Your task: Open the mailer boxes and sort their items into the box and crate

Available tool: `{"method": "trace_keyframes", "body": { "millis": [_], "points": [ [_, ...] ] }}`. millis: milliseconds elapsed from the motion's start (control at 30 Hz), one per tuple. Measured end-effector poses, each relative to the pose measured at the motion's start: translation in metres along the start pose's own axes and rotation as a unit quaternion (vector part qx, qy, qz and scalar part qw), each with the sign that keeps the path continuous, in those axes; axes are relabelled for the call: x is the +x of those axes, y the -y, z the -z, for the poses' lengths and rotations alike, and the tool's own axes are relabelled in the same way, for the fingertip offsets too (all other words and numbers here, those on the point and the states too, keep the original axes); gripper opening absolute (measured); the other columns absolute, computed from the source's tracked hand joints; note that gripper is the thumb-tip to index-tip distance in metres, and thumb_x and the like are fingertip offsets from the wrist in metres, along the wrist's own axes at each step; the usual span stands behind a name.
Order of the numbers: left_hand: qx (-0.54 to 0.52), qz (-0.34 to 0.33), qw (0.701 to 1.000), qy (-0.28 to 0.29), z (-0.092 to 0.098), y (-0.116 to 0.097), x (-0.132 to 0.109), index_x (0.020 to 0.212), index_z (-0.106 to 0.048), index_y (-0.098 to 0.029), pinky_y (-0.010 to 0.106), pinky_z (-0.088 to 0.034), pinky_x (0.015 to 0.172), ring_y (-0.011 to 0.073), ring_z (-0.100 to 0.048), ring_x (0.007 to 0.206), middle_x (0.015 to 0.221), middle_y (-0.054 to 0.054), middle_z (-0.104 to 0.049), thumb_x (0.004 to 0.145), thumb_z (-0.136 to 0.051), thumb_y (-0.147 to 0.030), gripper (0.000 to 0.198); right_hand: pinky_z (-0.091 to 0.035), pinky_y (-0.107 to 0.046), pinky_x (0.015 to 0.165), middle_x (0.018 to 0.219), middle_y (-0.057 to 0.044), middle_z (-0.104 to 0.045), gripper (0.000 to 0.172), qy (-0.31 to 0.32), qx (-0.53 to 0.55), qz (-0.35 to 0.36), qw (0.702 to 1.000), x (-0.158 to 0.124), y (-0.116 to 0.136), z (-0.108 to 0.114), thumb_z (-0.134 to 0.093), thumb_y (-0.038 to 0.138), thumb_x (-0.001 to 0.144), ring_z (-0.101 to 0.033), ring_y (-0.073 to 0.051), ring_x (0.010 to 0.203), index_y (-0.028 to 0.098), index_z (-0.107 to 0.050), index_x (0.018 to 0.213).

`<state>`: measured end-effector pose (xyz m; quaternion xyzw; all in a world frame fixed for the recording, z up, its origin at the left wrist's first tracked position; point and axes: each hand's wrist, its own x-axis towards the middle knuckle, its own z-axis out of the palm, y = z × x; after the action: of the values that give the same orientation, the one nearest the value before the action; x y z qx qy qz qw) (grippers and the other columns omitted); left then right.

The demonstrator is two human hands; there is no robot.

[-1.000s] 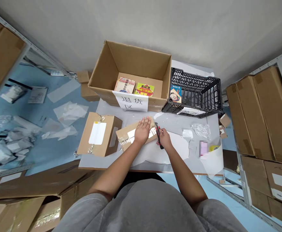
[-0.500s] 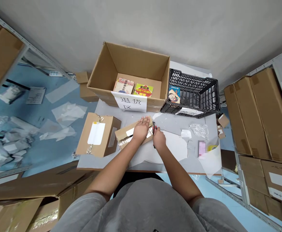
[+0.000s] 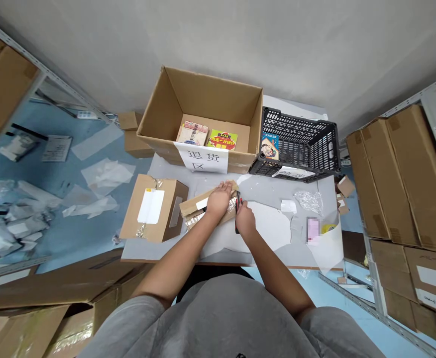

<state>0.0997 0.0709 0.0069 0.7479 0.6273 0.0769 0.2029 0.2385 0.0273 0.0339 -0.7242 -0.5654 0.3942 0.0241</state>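
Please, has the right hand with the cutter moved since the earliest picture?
Yes: the right hand, with the cutter, has moved slightly left, judged against the black crate behind it.

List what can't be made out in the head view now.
Head: contents of the small carton, covered by cardboard and the left hand.
Head: part of the black-and-red cutter, behind the right hand.
Head: pink item, pixelated.
Head: print on the white label, too small.
Head: labelled shelf carton, cut off by right edge.
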Motion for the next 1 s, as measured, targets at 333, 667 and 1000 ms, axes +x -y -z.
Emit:
{"method": "trace_keyframes", "body": {
  "millis": [333,667,1000],
  "points": [
    [-0.035,-0.103,0.994,-0.020,0.004,0.013,-0.034,0.170,-0.040,-0.013,0.053,-0.030,0.135,0.0340,-0.030,0.168,0.177,0.021,-0.039,0.103,-0.062,-0.054,0.081,-0.052,-0.027,0.066,0.084,0.000,-0.072,0.030,-0.047,0.098,0.009,0.994,0.017,-0.029,0.053,-0.034,0.047,0.116,-0.072,-0.022,0.068,0.027,-0.056,0.119],
    [-0.020,0.024,0.998,-0.061,0.004,-0.016,-0.044,0.132,-0.067,-0.017,0.049,-0.046,0.107,0.0374,-0.059,0.124,0.130,0.019,-0.066,0.101,-0.066,-0.051,0.046,-0.051,-0.026,0.078,0.090,0.003,-0.074,0.045,-0.010,0.055,0.102,0.993,0.096,-0.005,0.043,-0.091,0.044,0.075,-0.068,-0.019,0.084,0.024,-0.063,0.104],
    [-0.009,0.056,0.998,-0.036,-0.008,-0.037,-0.041,0.121,-0.067,-0.019,0.048,-0.042,0.101,0.0368,-0.059,0.120,0.122,0.018,-0.069,0.108,-0.055,-0.043,0.030,-0.048,-0.025,0.058,0.072,0.006,-0.062,0.048,0.034,0.172,0.078,0.981,0.098,-0.032,0.033,-0.085,0.061,0.083,-0.061,-0.016,0.059,0.025,-0.061,0.103]
  ]
}}
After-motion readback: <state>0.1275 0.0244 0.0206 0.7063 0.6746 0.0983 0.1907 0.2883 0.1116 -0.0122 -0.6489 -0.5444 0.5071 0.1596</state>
